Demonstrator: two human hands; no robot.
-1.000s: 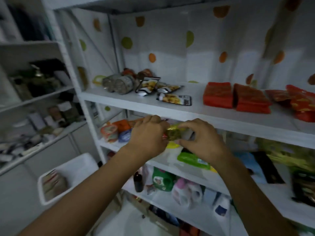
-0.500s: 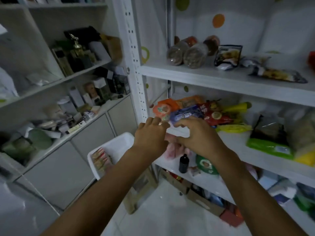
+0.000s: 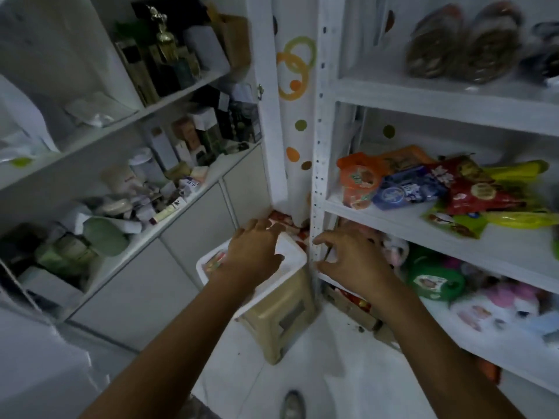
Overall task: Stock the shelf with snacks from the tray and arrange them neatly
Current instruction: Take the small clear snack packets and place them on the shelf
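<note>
Faced cluttered boxes (image 3: 181, 131) at left. Held left hand (image 3: 254, 252) spread and empty over the white tray (image 3: 292, 252) of snacks (image 3: 213, 261) on a stool (image 3: 281, 319). Held right hand (image 3: 351, 261) loose-fingered, empty, in front of the shelf post (image 3: 319, 161), below piled snack packets (image 3: 423, 189).

Packet gone — left hand (image 3: 254, 255), right hand (image 3: 354, 263) now lowered, empty, by tray (image 3: 292, 251).

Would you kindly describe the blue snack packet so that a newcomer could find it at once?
Start at the white rack on the right and find the shelf heaped with snack bags. Near its left end, the blue packet lies between an orange packet and a red packet. It is the only blue one there, with a round emblem on its front.
</note>
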